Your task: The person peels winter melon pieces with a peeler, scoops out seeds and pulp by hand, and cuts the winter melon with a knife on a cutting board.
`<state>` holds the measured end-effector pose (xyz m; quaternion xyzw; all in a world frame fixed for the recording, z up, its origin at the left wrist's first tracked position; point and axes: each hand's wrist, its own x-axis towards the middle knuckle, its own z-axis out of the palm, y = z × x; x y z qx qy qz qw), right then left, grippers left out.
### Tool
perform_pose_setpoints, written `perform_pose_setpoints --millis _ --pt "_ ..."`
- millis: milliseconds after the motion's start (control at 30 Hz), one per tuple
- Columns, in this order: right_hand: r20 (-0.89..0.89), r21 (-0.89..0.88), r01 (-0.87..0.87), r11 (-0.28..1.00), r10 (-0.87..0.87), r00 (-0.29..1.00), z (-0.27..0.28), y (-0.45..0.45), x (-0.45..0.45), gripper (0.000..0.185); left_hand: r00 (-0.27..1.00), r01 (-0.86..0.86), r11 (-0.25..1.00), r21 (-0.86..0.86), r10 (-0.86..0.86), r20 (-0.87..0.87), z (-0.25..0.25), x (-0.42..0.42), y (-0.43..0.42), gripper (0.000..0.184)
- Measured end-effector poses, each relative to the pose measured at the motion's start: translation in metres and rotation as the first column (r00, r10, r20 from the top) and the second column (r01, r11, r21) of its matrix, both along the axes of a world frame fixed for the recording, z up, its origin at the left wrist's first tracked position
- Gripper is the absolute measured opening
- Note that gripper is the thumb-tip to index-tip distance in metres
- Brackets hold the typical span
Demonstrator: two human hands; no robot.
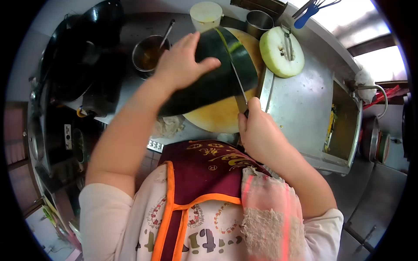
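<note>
A large dark green winter melon [191, 93] lies on its side across a round yellowish cutting board [213, 117]. My left hand [183, 63] rests on top of it, fingers stretched out and thumb spread to the side. In my right hand [259, 130] is the handle of a knife [237, 80], mostly covered by my closed fingers. Its blade sits in a cut near the melon's right end. Pale green shows along the upper part of that cut. Right of the board stands a thick round of pale melon [278, 54] with a metal peeler [288, 45] against its face.
A metal pot [148, 54] with brownish liquid and a spoon is at the left. Behind the board stand a whitish tub [206, 16] and a steel container [260, 22]. A metal counter [300, 113] extends right, beside an open bin [344, 126] with scraps. A dark wok [102, 17] is far left.
</note>
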<state>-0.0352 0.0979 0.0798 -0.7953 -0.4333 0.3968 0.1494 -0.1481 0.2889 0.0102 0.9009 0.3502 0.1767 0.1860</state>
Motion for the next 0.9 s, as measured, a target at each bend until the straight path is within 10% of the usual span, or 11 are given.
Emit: perform_pose_setpoints --millis 567,900 --pt "0.124 0.174 0.061 0.983 -0.083 0.989 -0.151 0.011 0.002 0.023 0.999 -0.016 0.912 -0.41 0.028 0.022 0.007 0.0 0.044 0.084" --pt "-0.012 0.027 0.054 0.998 -0.054 0.998 -0.095 -0.025 -0.01 0.024 0.988 0.07 0.987 0.143 -0.048 -0.148 0.025 0.024 -0.035 0.086"
